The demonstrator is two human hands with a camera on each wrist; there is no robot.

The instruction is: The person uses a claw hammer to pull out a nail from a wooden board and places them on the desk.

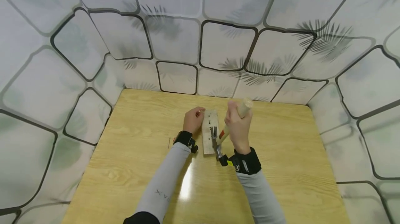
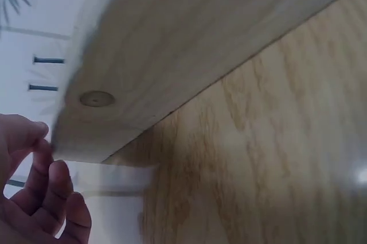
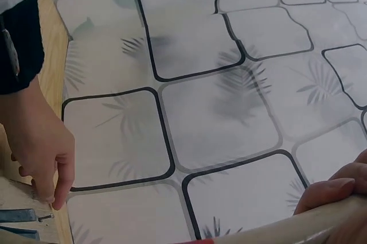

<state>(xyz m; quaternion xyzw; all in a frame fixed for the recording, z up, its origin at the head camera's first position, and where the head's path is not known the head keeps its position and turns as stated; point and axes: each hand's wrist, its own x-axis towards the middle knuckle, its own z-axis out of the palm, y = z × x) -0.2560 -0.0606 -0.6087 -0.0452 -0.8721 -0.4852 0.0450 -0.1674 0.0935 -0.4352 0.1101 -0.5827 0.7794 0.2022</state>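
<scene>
A pale wooden block [image 1: 207, 140] lies lengthwise on the table. My left hand [image 1: 193, 119] is at the block's far left edge, its fingers loosely bent and fingertips against or very near the wood. In the left wrist view, two nails [image 2: 49, 60] stick out past the block's upper edge, and a round knot [image 2: 97, 99] marks its side. My right hand [image 1: 240, 128] grips the wooden handle of a hammer [image 1: 223, 135], tilted up to the right. The hammer's metal claw lies over the block's right side, among the nails; whether it hooks one is hidden.
A loose nail [image 1: 169, 143] lies on the wood-grain table [image 1: 137, 119], left of my left wrist. Beside it is a small reddish thing, partly hidden by the wrist strap [image 1: 185, 140]. Patterned walls [image 1: 178, 78] enclose the table's back and sides.
</scene>
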